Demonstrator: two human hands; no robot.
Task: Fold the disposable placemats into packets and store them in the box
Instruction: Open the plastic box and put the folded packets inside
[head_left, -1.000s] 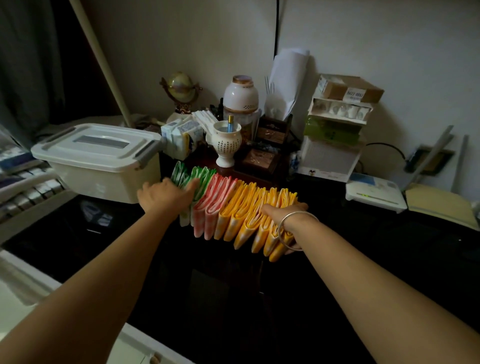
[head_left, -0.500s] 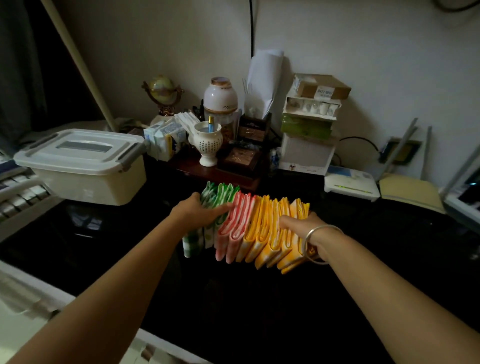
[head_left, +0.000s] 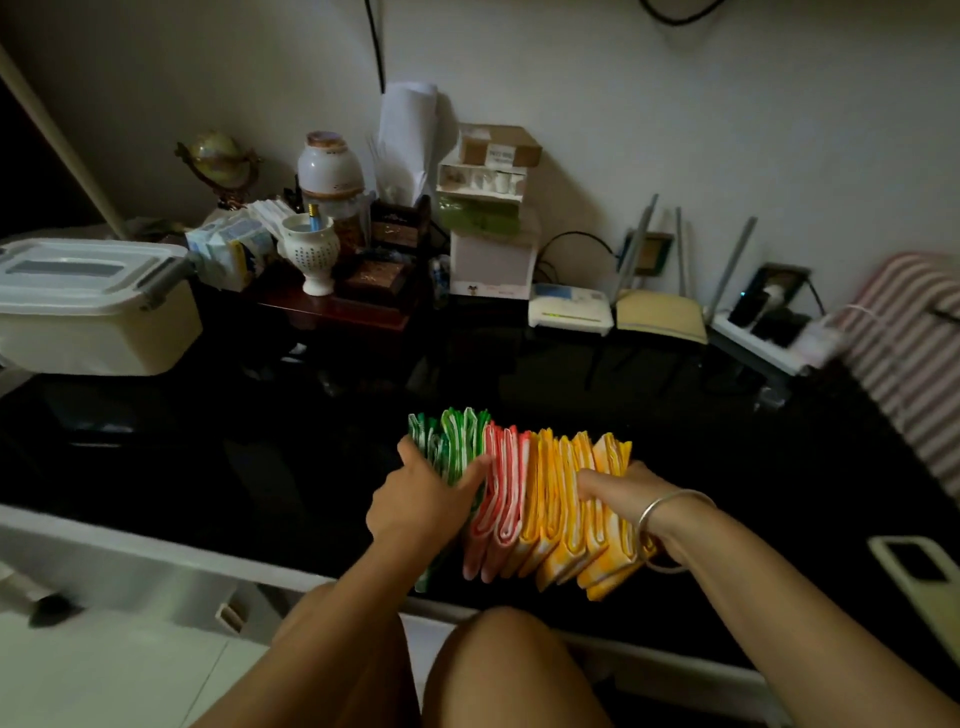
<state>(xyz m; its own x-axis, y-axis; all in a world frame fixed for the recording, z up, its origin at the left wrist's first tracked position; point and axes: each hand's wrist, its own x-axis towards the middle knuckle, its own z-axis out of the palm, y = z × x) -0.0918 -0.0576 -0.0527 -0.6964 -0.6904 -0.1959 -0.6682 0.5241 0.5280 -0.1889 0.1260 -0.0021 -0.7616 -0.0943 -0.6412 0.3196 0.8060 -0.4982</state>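
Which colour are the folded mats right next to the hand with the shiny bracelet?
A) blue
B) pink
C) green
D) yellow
D: the right hand, with the bracelet on its wrist, holds the yellow packets at its end of the row, while the green packets are at the other end by the left hand.

Dim, underexposed — soft wide-angle blur
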